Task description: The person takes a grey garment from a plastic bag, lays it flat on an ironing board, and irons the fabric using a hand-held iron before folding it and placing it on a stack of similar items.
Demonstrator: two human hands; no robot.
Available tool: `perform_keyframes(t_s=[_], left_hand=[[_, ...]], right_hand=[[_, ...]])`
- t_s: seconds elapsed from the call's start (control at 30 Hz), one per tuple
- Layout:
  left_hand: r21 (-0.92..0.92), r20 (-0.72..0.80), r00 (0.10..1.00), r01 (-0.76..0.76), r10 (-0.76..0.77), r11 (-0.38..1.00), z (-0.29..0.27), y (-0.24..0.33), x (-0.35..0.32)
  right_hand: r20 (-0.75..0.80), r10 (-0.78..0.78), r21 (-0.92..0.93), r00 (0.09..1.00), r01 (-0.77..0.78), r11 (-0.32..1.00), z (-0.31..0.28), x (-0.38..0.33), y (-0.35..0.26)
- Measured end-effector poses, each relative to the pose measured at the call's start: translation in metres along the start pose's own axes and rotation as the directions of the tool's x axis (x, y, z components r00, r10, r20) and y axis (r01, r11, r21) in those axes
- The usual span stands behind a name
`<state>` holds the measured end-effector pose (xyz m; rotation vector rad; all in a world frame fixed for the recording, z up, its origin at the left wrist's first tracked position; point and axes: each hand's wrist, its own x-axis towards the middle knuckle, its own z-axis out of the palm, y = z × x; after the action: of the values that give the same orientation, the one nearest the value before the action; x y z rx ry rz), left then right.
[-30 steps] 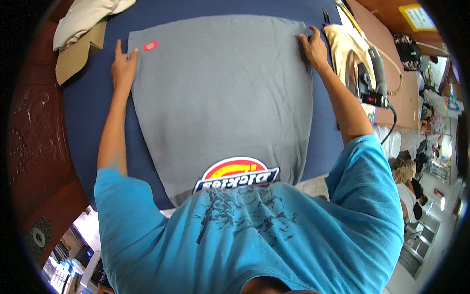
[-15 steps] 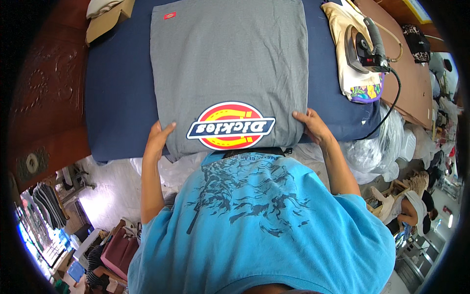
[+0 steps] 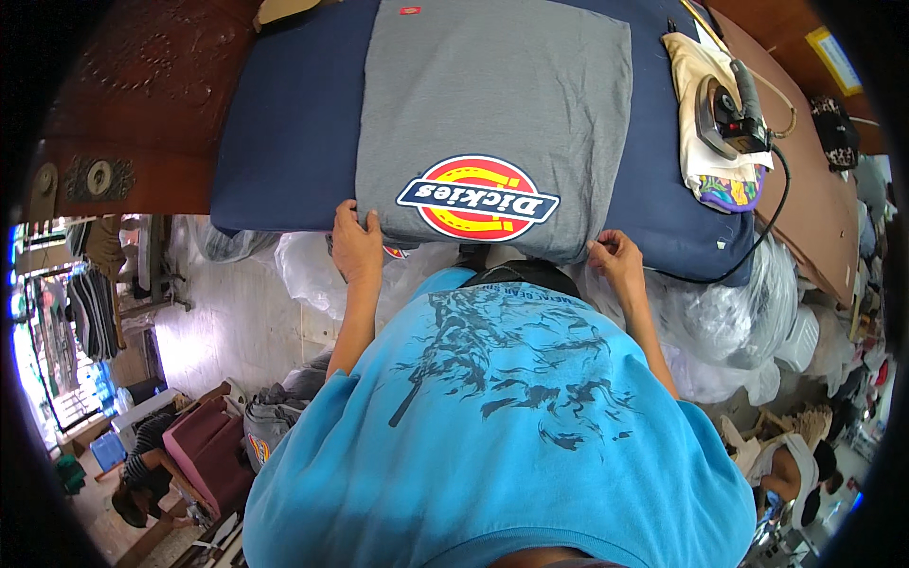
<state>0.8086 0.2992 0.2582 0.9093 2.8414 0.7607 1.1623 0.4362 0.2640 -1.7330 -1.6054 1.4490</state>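
A grey T-shirt (image 3: 492, 95) with a big red, yellow and navy logo print lies flat on the navy padded table (image 3: 284, 142). Its near edge hangs a little over the table's front. My left hand (image 3: 358, 248) is at the near left corner, thumb and fingers closed on the cloth's edge. At the near right corner, my right hand (image 3: 619, 263) pinches the hem between thumb and fingertips. The far end of the T-shirt runs out of view at the top.
An iron (image 3: 734, 118) with a dark cord rests on a cream cloth pad (image 3: 689, 71) at the right. Brown boards (image 3: 805, 170) lie beyond it. Clear plastic bags (image 3: 739, 303) bulge below the table. A carved wooden panel (image 3: 142, 95) borders the left; other people sit farther back.
The view has shifted, so the table and iron appear farther right. My right hand has slid from the T-shirt's right side down to its near corner; my left hand stays at the near left.
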Motion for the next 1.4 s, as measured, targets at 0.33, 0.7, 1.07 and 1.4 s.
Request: perform_keyframes(t_s=[0.33, 0.7, 1.07, 1.4], left_hand=[[-0.206, 0.052, 0.999, 0.015, -0.005, 0.979, -0.005, -0.01, 0.013], [-0.402, 0.892, 0.391, 0.916, 0.227, -0.001, 0.003, -0.015, 0.056], [-0.629, 0.747, 0.649, 0.761, 0.146, -0.159, 0.022, -0.005, 0.05], [-0.7, 0.661, 0.743, 0.659, 0.1, -0.274, 0.017, 0.001, 0.053]], right_hand=[[-0.241, -0.211, -0.246, 0.947, 0.151, 0.957, 0.015, -0.019, -0.008], [-0.237, -0.21, -0.132, 0.949, 0.183, 0.974, 0.021, -0.017, 0.0], [-0.161, -0.149, 0.321, 0.976, 0.194, 0.927, 0.024, -0.006, -0.002], [0.123, -0.079, 0.941, 0.989, -0.091, 0.327, 0.023, -0.012, -0.016]])
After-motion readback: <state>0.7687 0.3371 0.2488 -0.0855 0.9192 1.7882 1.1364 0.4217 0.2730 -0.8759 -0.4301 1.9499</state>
